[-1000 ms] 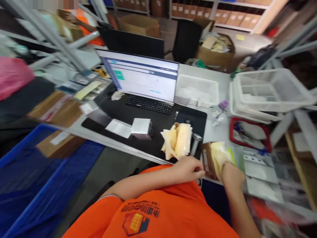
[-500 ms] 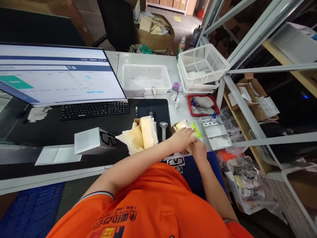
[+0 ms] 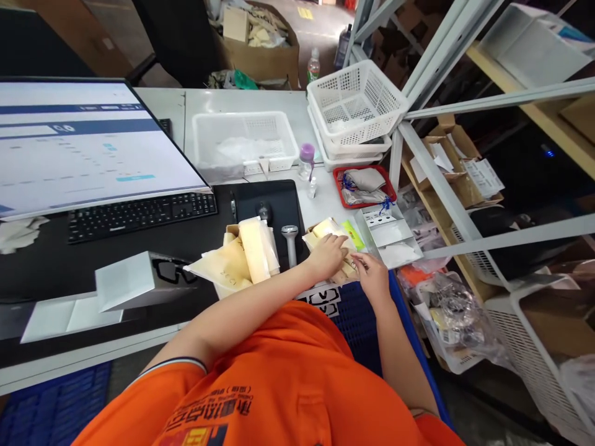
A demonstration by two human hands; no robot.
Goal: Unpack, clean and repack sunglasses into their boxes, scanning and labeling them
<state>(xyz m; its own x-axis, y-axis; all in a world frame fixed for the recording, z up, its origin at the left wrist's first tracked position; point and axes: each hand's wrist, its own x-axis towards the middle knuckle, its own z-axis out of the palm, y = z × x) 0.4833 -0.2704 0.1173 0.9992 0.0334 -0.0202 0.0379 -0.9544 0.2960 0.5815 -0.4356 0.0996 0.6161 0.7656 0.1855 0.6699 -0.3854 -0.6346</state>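
Observation:
A small box packed with cream paper packets (image 3: 324, 228) stands at the desk's front right. My left hand (image 3: 329, 255) reaches across to it, fingers bent down and closed on a packet among the others. At the right edge of the same packets, my right hand (image 3: 372, 274) pinches the corner of one between thumb and fingertips. To the left lies a larger bunch of cream packets (image 3: 253, 248), beyond my left forearm. Between the two bunches is a grey handheld scanner (image 3: 290, 241). A yellow-green slip (image 3: 353, 235) lies just past my right hand.
A monitor (image 3: 102, 142) and keyboard (image 3: 139, 214) take up the left. Behind are white baskets (image 3: 356, 111), a purple-capped bottle (image 3: 305, 161) and a red tray (image 3: 341, 195) of grey pouches. An open white box (image 3: 393, 238) and metal rack (image 3: 441, 173) border the right.
The view has shifted, so the desk sits further left. My hands have moved apart: the right hand has drawn to the packets' right edge, and the left fingers have curled over the packets.

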